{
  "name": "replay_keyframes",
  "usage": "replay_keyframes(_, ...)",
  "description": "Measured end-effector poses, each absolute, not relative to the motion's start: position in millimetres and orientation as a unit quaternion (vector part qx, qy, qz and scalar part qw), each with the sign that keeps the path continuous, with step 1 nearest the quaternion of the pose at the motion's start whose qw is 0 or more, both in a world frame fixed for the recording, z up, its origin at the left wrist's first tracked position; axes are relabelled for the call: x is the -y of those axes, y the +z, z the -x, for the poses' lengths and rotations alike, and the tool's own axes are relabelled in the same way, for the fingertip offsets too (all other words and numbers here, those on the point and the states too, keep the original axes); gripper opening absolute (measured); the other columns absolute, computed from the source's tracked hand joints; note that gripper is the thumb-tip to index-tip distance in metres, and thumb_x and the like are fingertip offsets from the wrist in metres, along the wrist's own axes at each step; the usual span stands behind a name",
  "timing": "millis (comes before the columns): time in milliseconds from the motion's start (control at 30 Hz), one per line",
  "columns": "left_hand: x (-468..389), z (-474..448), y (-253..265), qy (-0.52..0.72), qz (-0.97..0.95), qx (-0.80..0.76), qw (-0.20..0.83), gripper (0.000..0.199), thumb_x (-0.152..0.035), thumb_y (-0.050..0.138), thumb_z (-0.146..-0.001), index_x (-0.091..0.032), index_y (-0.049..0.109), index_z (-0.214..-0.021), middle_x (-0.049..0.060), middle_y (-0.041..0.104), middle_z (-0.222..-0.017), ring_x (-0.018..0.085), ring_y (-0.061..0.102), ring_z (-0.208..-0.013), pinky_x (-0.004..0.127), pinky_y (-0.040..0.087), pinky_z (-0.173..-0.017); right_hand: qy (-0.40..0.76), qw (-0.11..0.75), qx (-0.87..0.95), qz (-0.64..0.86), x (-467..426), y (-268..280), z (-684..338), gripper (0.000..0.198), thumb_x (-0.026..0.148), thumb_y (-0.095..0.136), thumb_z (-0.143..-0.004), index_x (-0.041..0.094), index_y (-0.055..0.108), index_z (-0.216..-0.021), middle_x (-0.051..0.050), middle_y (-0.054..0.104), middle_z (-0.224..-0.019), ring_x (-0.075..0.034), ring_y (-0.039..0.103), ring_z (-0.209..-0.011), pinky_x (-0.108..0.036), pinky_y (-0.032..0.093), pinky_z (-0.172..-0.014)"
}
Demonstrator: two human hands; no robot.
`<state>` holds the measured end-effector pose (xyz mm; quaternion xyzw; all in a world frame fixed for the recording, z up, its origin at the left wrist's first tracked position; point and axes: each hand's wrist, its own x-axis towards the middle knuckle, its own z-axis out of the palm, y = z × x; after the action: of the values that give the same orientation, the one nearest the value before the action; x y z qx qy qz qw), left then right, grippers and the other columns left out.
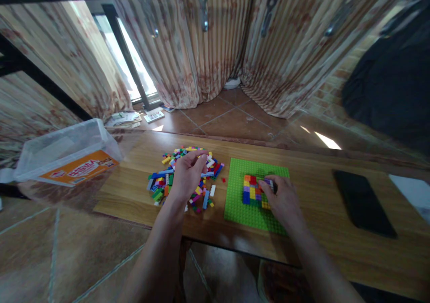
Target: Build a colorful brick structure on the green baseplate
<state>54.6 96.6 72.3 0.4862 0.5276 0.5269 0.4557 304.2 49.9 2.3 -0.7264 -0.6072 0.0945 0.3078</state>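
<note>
Brick block (251, 192) in many colours on a green board (234, 209), right hand (282, 196) with fingers bent at the block's right side, left hand (188, 172) half-curled over a loose pile (161, 183), cannot tell whether either grips a piece, wooden table (317, 191) beneath

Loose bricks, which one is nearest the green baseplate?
The small red brick, lying by itself between the pile and the baseplate; the others lie farther left.

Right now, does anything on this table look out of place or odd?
Only slightly: a small red brick lies by itself in the gap between the loose brick pile and the green baseplate, apart from both. Nothing looks clearly damaged.
</note>
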Motion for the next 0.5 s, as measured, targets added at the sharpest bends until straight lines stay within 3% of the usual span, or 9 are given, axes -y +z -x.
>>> replay_keyframes(133, -98, -49, 65, 0.466, -0.552, -0.563, 0.403, 0.028, -0.032, 0.057, -0.081, -0.014, 0.072, -0.097, -0.003, 0.059, -0.058, 0.010, 0.049, -0.052, 0.021, 0.036, -0.052, 0.116, 0.308, 0.622, 0.710, -50, 5, -309, 0.043, 0.057, 0.050, -0.085, 0.019, 0.067, -0.093, -0.011, 0.065, -0.092, -0.027, 0.058, -0.093, -0.046, 0.044, -0.090)
replay_keyframes(267, -97, -43, 59, 0.314, -0.669, -0.619, 0.267, 0.024, -0.023, 0.057, -0.081, -0.019, 0.075, -0.095, 0.004, 0.072, -0.078, 0.017, 0.063, -0.070, 0.026, 0.046, -0.068, 0.124, 0.308, 0.625, 0.707, -49, 8, -313, 0.043, 0.056, 0.049, -0.087, 0.019, 0.069, -0.096, -0.011, 0.066, -0.094, -0.027, 0.060, -0.092, -0.045, 0.046, -0.087)
replay_keyframes(400, -95, -43, 59, 0.176, -0.721, -0.650, 0.163, 0.030, -0.015, 0.057, -0.076, -0.023, 0.076, -0.098, 0.008, 0.071, -0.104, 0.024, 0.066, -0.088, 0.032, 0.049, -0.081, 0.126, 0.301, 0.616, 0.717, -50, 11, -312, 0.045, 0.053, 0.045, -0.088, 0.016, 0.070, -0.095, -0.014, 0.067, -0.093, -0.028, 0.062, -0.089, -0.045, 0.048, -0.083)
replay_keyframes(500, -91, -47, 62, 0.120, -0.727, -0.661, 0.140, 0.031, -0.014, 0.057, -0.076, -0.023, 0.075, -0.099, 0.009, 0.069, -0.107, 0.025, 0.067, -0.088, 0.032, 0.049, -0.079, 0.130, 0.292, 0.616, 0.720, -50, 13, -312, 0.046, 0.053, 0.045, -0.087, 0.015, 0.071, -0.094, -0.014, 0.068, -0.093, -0.028, 0.062, -0.088, -0.046, 0.048, -0.084)
